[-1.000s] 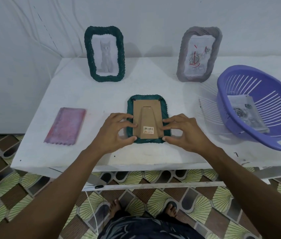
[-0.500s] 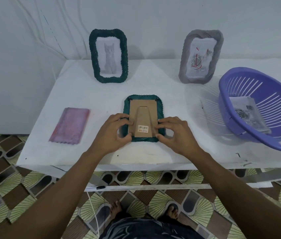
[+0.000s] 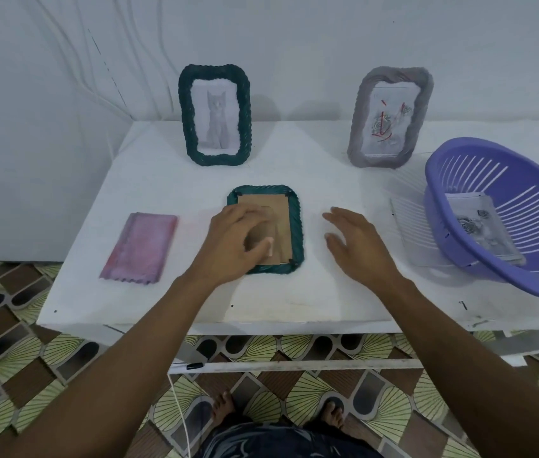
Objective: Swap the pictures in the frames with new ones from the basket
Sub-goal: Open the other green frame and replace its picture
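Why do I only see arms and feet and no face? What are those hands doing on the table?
The camera sits on the person's head and looks down, so you see what they see: their own arms and bare feet. On the white table, a green frame with a cat picture and a grey frame with a flower drawing stand at the back. A third frame lies face down, cardboard back up. The left hand curls over that back; it is too blurry to tell if it grips. The right hand is open beside it, holding nothing. A pink cloth lies at the left, and the purple basket at the right holds more pictures.
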